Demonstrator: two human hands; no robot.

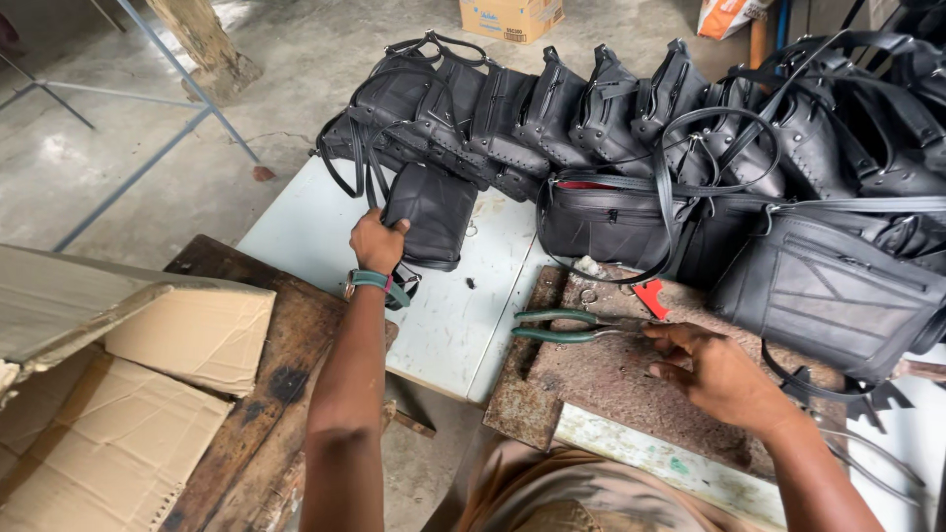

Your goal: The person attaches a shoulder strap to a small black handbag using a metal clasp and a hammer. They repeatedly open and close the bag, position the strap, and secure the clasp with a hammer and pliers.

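Your left hand (377, 239) has its fingers closed on a small black bag (431, 214), steadying it on the tabletop (443, 325), while your right hand (719, 374), fingers loosely open, touches green-handled pliers (572, 326).

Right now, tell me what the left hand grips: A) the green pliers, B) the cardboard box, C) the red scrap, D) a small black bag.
D: the left hand closes on the edge of a small black bag on the white board, while the green pliers lie by the right hand.
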